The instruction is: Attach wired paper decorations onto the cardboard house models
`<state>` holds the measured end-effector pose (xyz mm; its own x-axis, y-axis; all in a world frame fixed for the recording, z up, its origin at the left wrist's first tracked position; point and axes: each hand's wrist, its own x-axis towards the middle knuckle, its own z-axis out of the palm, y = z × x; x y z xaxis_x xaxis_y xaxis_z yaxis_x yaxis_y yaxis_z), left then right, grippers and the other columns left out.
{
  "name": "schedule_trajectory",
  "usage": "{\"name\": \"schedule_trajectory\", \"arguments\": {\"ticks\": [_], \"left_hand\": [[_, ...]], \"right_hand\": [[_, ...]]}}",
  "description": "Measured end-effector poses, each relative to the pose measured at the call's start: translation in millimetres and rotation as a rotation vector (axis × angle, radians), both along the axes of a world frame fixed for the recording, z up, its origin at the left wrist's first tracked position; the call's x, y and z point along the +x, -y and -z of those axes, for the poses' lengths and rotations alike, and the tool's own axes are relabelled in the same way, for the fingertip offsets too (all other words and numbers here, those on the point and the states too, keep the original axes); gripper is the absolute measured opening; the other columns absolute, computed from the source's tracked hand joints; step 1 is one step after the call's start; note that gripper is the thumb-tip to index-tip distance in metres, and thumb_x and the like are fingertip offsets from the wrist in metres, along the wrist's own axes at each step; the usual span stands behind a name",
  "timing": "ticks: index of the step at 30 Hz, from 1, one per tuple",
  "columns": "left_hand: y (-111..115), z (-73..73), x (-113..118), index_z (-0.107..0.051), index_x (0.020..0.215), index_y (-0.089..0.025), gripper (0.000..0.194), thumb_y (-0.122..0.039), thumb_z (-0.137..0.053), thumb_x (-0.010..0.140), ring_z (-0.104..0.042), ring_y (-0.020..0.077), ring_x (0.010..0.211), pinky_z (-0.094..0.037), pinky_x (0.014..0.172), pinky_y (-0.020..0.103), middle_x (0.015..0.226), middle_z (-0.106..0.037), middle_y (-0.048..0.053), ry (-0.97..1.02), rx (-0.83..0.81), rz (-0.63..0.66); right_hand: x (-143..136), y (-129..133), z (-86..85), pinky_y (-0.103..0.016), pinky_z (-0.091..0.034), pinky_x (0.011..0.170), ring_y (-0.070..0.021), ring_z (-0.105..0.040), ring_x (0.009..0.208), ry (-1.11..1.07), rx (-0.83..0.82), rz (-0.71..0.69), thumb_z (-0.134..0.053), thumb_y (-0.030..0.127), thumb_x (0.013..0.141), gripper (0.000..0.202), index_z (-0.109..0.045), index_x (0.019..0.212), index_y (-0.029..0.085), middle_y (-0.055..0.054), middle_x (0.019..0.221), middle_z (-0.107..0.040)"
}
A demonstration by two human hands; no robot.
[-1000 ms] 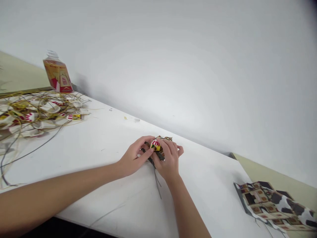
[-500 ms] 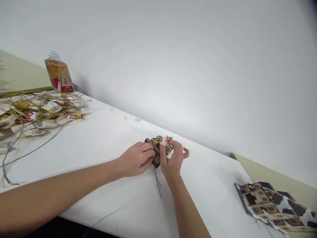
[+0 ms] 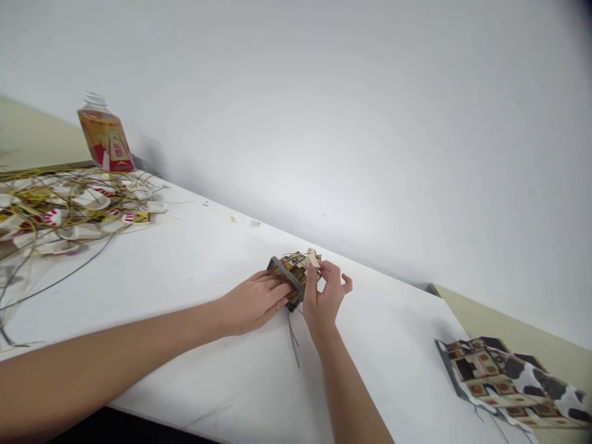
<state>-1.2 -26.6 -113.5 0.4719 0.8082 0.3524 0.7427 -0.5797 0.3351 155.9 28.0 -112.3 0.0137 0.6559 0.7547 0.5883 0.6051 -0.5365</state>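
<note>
A small model house (image 3: 296,261) with printed windows and a dark grey base lies tipped on its side on the white table. My left hand (image 3: 256,302) grips it by the base, with the fingers partly behind and under it. Between the thumb and fingers of my right hand (image 3: 324,295) is a small white piece with a red-striped end (image 3: 313,257), held against the upper part of the house. Thin dark wires (image 3: 292,339) hang from the base onto the table. The fingertips of my left hand are partly hidden.
On the left lies a tangled heap of white pieces and wires (image 3: 87,231). Behind it stands a drink bottle (image 3: 107,137) near the wall. A larger group of model houses with black-and-white roofs (image 3: 509,382) lies at the lower right. Small scraps (image 3: 254,223) sit along the back edge.
The house has tilted a little, its base turning more toward me. My right hand has shifted the white piece slightly up and right, and its angle has changed.
</note>
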Motion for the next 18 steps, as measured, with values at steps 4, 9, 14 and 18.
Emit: {"name": "schedule_trajectory", "arguments": {"ticks": [4, 9, 14, 18], "left_hand": [[0, -1.2, 3, -0.051, 0.099, -0.018, 0.02, -0.02, -0.031, 0.096, -0.062, 0.0198, 0.087, -0.045, 0.088, 0.037, 0.093, -0.064, 0.006, 0.111, -0.113, -0.004], [0, -2.7, 4, -0.045, 0.092, -0.019, 0.01, -0.019, -0.035, 0.093, -0.058, 0.0187, 0.076, -0.043, 0.071, 0.031, 0.083, -0.061, 0.003, 0.233, -0.18, -0.001], [1, -2.8, 3, -0.048, 0.098, -0.019, 0.013, -0.018, -0.036, 0.09, -0.058, 0.0179, 0.074, -0.044, 0.072, 0.03, 0.081, -0.061, 0.003, 0.244, -0.13, -0.037], [3, -5.3, 1, -0.051, 0.099, -0.019, 0.016, -0.018, -0.04, 0.087, -0.06, 0.0181, 0.077, -0.045, 0.077, 0.031, 0.081, -0.063, 0.003, 0.226, -0.065, -0.095]], "right_hand": [[0, -1, 1.2, -0.044, -0.019, 0.101, -0.0149, -0.064, 0.073, -0.001, -0.01, 0.002, -0.046, 0.036, 0.093, 0.017, -0.051, 0.095, 0.02, 0.001, 0.081, -0.067], [2, -2, -0.1, -0.046, -0.023, 0.098, -0.0165, -0.064, 0.073, -0.053, -0.056, 0.011, -0.045, 0.041, 0.093, 0.023, -0.05, 0.096, 0.019, 0.0, 0.079, -0.068], [4, -6, -0.7, -0.043, -0.034, 0.09, -0.0176, -0.063, 0.073, -0.199, -0.14, -0.008, -0.046, 0.047, 0.091, 0.028, -0.05, 0.097, 0.02, -0.002, 0.081, -0.067], [5, -12, 3.2, -0.036, -0.042, 0.081, -0.0192, -0.064, 0.081, -0.363, -0.225, -0.01, -0.047, 0.049, 0.09, 0.03, -0.05, 0.099, 0.02, -0.004, 0.083, -0.067]]}}
